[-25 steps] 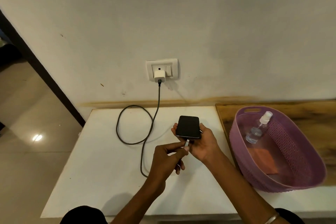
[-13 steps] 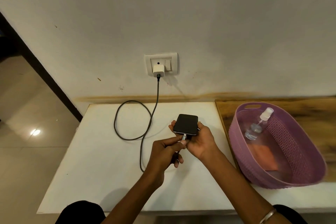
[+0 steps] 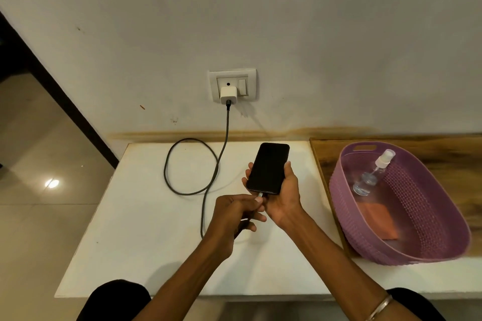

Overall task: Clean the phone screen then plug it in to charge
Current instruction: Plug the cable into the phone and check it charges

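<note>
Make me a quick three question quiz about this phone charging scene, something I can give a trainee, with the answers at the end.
1. True or false: the right hand holds the phone with its dark screen facing up.
2. Which item lies in the purple basket beside the spray bottle? A) a sponge B) an orange cloth C) a second phone
3. Fill in: the left hand pinches the cable connector at the phone's ______ edge.

Key
1. True.
2. B, the orange cloth.
3. Bottom, the edge nearest the person. The cable runs to the white adapter in the wall socket.
</note>
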`<state>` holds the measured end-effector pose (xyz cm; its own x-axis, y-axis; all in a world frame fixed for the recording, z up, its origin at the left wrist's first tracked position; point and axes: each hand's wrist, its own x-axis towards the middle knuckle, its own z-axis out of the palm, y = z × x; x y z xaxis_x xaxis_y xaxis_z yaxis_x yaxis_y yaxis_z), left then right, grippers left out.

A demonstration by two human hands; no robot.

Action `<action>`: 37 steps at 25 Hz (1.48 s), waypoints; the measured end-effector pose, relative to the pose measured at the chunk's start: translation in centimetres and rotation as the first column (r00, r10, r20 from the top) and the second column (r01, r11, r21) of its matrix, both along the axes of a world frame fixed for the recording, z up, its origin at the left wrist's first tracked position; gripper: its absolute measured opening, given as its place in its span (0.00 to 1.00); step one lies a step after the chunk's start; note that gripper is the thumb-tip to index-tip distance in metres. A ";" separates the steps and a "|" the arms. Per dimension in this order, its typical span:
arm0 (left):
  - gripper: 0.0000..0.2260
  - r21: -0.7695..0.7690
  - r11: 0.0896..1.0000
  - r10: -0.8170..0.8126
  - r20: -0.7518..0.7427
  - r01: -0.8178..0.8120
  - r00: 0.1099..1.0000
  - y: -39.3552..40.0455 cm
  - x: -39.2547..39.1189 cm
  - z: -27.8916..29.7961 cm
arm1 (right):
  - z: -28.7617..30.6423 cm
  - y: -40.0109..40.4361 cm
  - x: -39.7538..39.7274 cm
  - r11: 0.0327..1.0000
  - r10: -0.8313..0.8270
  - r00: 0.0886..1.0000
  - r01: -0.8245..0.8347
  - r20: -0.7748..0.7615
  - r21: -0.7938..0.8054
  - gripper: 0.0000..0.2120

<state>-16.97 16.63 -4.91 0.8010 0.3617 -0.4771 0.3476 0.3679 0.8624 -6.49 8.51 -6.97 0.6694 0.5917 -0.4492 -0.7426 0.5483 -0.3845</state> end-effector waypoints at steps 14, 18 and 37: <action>0.06 0.057 0.998 0.034 -0.056 -0.031 0.998 0.2 1.3 -1.7 | -2.3 1.2 -0.2 0.990 0.137 0.983 -0.138 0.120 -0.005 0.37; 0.05 0.041 0.999 0.021 -0.065 -0.019 0.998 0.6 1.2 -1.6 | -2.7 1.7 -0.4 0.991 0.126 0.985 -0.120 0.115 -0.055 0.35; 0.13 0.696 0.030 -0.462 -0.627 0.718 0.627 6.9 -2.7 -3.2 | -5.5 -3.2 1.9 0.732 0.324 0.912 -0.073 0.252 -0.677 0.24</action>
